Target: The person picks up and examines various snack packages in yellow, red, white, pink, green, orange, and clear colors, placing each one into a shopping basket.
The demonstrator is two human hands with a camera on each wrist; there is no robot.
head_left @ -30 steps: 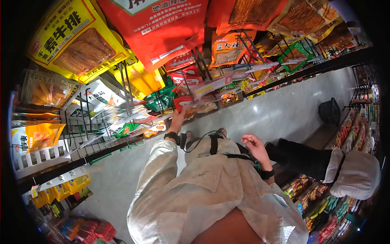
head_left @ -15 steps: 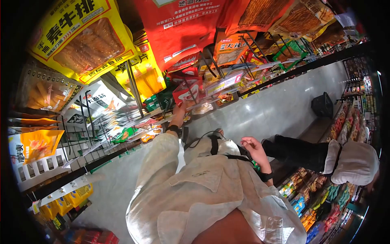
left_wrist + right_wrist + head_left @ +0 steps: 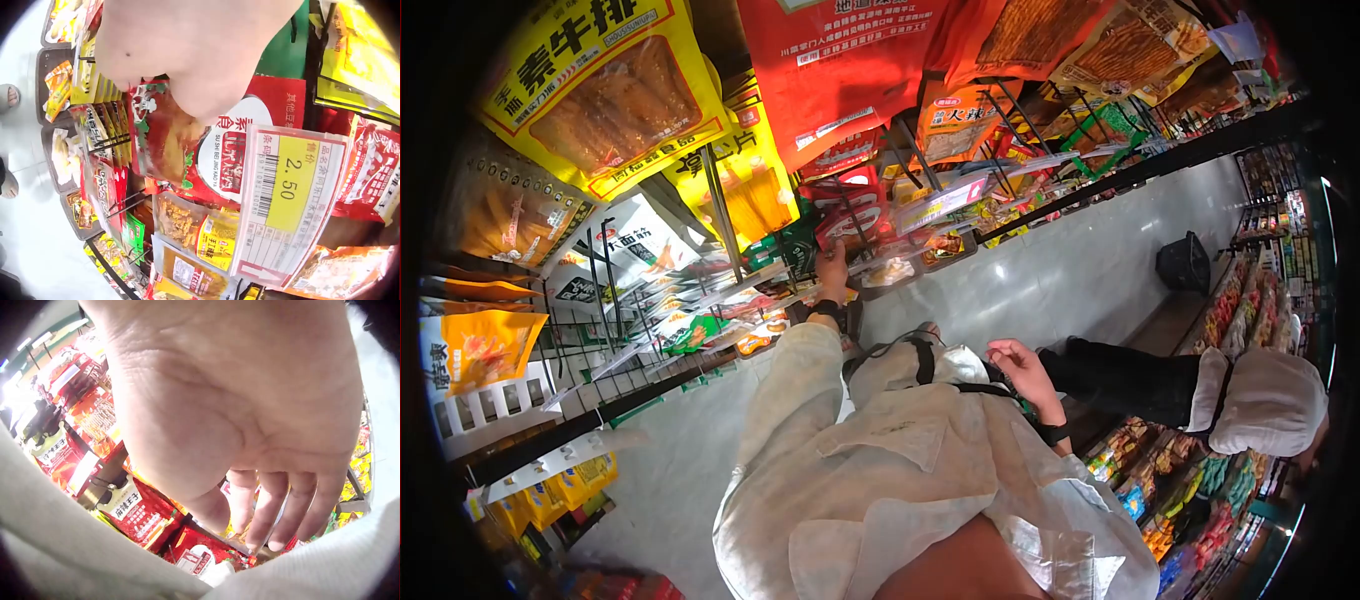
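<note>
My left hand [image 3: 832,274] reaches up to the hanging snack rack in the head view. In the left wrist view it pinches a red packet of vegetarian snack [image 3: 164,134], the thumb across its front and the other fingertips hidden. A price tag [image 3: 290,200] reading 2.50 overlaps the lower part of that packet. My right hand [image 3: 1022,370] is held in front of my body, fingers loosely bent and nothing in them. Its palm fills much of the right wrist view, with red snack packets [image 3: 140,512] hanging beyond it.
Large yellow [image 3: 615,90] and red [image 3: 840,70] snack bags hang above the left hand. Black metal hooks [image 3: 722,205] jut from the rack. A person in dark trousers [image 3: 1135,378] stands to the right, and a black basket [image 3: 1183,262] sits farther along the aisle.
My left hand has shifted slightly up and left in the head view, among the red packets. The right hand stays in front of the body. The head view has shifted a little.
</note>
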